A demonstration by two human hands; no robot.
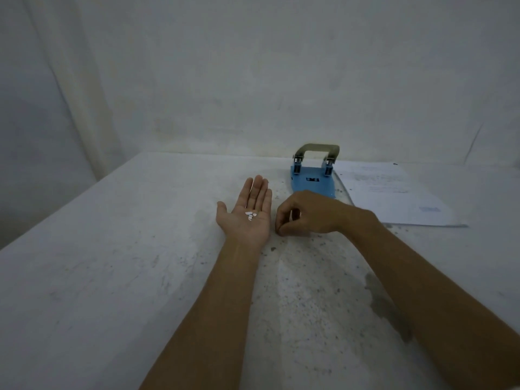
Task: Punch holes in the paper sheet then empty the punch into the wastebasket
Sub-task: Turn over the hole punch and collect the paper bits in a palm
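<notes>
A: Left hand [247, 211] flat, palm up, fully open; white paper chads [250, 215] loose on the palm. Right hand [305, 213] at its 3 o'clock, fingertips pinched down on the table [98, 263]; can't tell if it has a chad.

B: Punch [313, 175]?

A: 1 o'clock of the left hand, upright, paper sheet [394, 192] beside it. Wastebasket not in view.

B: Risk?

A: Any tilt probably spills them.
</notes>
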